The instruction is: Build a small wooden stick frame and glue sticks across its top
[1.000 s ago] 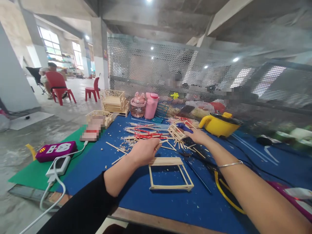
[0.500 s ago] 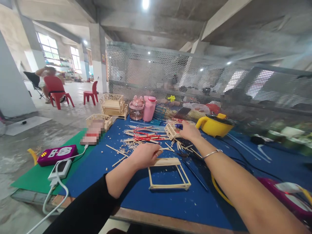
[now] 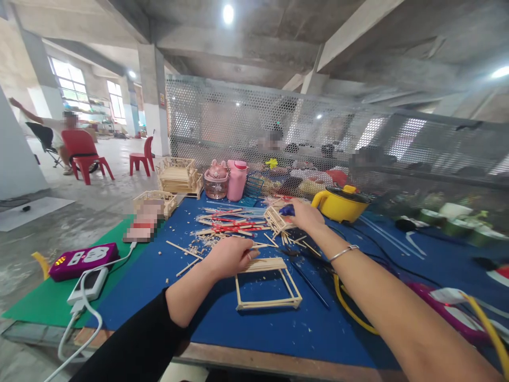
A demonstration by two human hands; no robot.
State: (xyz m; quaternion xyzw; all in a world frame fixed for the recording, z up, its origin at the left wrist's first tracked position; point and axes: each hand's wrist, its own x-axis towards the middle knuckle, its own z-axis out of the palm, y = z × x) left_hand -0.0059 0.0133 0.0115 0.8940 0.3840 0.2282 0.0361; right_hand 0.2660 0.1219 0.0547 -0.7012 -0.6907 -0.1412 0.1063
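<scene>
My left hand [image 3: 230,257] lies curled at the top left corner of a square frame of thin wooden sticks [image 3: 265,303], which lies flat on the blue mat [image 3: 222,323]. Its fingers pinch a thin wooden stick [image 3: 259,245]. My right hand [image 3: 304,215] is stretched far out and closed round a blue object [image 3: 287,210], right next to a small lattice piece of sticks [image 3: 275,219]. A bracelet sits on my right wrist. A loose pile of plain and red sticks [image 3: 228,223] lies between the two hands.
A yellow pot [image 3: 340,204] stands to the right of my right hand. At the back are a pink bottle [image 3: 237,180], a pink cup [image 3: 217,181] and stick crates [image 3: 177,175]. A purple power strip [image 3: 83,260] lies on the green mat. A mesh screen [image 3: 238,122] closes the far side.
My right hand has drawn slightly left beside the lattice piece, still holding the blue object. My left hand stays at the frame. A seated person far left has raised an arm.
</scene>
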